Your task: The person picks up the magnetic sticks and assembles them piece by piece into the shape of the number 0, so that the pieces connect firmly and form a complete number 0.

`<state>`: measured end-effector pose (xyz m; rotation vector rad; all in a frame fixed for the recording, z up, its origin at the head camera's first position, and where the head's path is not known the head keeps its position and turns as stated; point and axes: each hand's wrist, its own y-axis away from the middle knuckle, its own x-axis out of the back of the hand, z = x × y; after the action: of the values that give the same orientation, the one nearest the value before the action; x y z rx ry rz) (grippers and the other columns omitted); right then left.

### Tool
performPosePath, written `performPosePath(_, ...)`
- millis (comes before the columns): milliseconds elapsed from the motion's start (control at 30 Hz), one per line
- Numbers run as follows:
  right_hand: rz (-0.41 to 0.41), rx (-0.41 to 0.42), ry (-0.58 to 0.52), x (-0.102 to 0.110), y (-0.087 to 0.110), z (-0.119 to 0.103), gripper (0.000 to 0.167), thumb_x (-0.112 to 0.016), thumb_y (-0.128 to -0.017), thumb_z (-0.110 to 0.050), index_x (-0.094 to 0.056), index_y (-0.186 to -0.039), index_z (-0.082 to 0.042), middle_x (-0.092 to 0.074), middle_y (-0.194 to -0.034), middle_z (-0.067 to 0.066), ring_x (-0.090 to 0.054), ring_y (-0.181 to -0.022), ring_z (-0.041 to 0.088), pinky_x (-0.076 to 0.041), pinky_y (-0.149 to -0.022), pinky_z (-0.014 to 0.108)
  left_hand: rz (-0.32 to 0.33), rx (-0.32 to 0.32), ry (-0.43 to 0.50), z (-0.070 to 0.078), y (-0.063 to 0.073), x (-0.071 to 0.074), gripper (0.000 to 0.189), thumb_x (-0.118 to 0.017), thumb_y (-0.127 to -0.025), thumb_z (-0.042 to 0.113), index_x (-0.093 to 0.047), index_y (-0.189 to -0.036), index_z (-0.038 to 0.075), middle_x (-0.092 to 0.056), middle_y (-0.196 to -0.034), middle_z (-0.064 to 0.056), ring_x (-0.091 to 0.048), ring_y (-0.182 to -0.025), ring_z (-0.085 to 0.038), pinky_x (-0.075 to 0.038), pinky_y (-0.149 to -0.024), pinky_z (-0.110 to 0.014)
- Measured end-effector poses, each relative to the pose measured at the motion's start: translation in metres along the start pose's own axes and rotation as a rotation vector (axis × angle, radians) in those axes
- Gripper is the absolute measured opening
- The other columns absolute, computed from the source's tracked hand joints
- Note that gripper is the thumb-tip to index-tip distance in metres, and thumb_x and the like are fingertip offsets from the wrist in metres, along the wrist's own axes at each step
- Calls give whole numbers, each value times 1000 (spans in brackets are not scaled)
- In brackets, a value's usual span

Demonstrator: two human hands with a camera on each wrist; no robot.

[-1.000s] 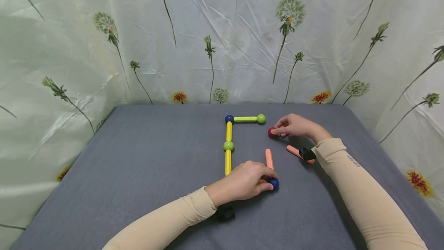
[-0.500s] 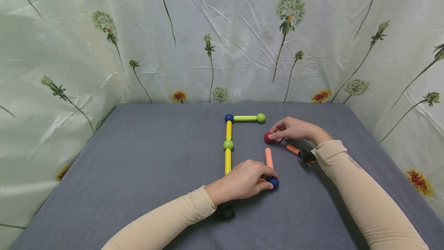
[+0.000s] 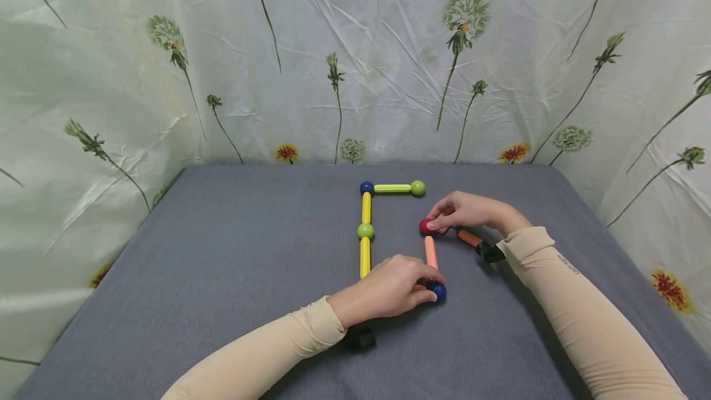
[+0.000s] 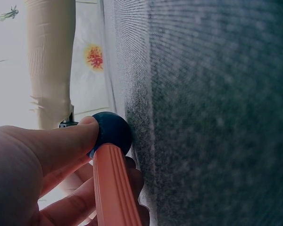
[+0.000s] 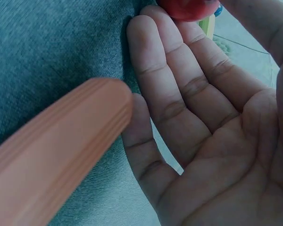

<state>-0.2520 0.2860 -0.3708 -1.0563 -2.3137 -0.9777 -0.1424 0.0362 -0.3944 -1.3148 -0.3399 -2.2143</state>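
My left hand (image 3: pixel 394 289) pinches a dark blue ball (image 3: pixel 438 291) between thumb and fingers, low on the table. An orange ridged stick (image 3: pixel 431 252) runs from that ball away from me; in the left wrist view its end meets the blue ball (image 4: pixel 113 132). With thumb and fingertips, my right hand (image 3: pixel 463 210) holds a red ball (image 3: pixel 426 227) at the far end of this stick; whether they touch I cannot tell. A second orange stick (image 3: pixel 469 239) lies by the right wrist, partly behind the black wrist camera, and looms large in the right wrist view.
Left of the hands, a joined chain lies on the grey table (image 3: pixel 250 252): a blue ball (image 3: pixel 367 188), yellow sticks (image 3: pixel 366 208), a green ball (image 3: pixel 365 231), and a lime stick (image 3: pixel 392 189) ending in another green ball (image 3: pixel 418 188). A flowered curtain (image 3: pixel 400 110) hangs behind.
My right hand has brought the red ball left and toward me, to the far end of the orange stick. The left hand has stayed in place on the blue ball.
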Motion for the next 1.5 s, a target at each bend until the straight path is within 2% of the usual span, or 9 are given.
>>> performPosePath(500, -19, 34, -1, -1, 2, -4, 35, -73, -104, -30, -74, -124, -1, -79, -101, 2, -64, -88, 12, -51, -82, 29, 3, -8, -3, 1, 1, 2, 31, -78, -101, 29, -78, -131, 23, -79, -121, 10, -67, -101, 4, -54, -89, -13)
performPosePath(733, -19, 62, -4, -3, 5, -6, 35, -72, -105, -28, -75, -124, 1, -79, -100, 2, -66, -89, 11, -54, -83, 30, 4, -6, 0, 3, 2, 4, 29, -78, -101, 28, -78, -130, 23, -79, -118, 11, -65, -97, 5, -53, -84, -12)
performPosePath(1100, -18, 30, 7, -3, 4, -5, 35, -72, -104, -30, -75, -125, -2, -79, -99, 1, -67, -90, 13, -54, -85, 31, -1, -10, 6, 1, 0, 4, 28, -78, -101, 27, -79, -129, 22, -79, -115, 10, -63, -90, 5, -50, -78, -10)
performPosePath(1267, -9, 32, 48, -3, 7, -5, 37, -73, -103, -33, -75, -125, -4, -78, -100, 2, -64, -89, 14, -53, -83, 32, -20, -19, 8, 0, 0, 5, 31, -77, -102, 27, -78, -132, 21, -79, -115, 9, -61, -88, 3, -47, -73, -9)
performPosePath(1333, 0, 37, 67, -3, 10, -5, 37, -74, -103, -33, -75, -125, -4, -78, -101, 2, -65, -90, 14, -53, -83, 32, -28, -22, -1, 0, -1, 7, 32, -77, -101, 27, -77, -133, 22, -79, -117, 9, -63, -90, 4, -47, -73, -9)
performPosePath(1500, 45, 59, 105, -2, 21, -7, 36, -75, -102, -31, -73, -126, -3, -80, -107, 5, -70, -95, 14, -57, -87, 33, -20, -16, -35, -1, -4, 20, 35, -77, -102, 29, -76, -135, 20, -78, -111, 7, -61, -82, 1, -46, -68, -11)
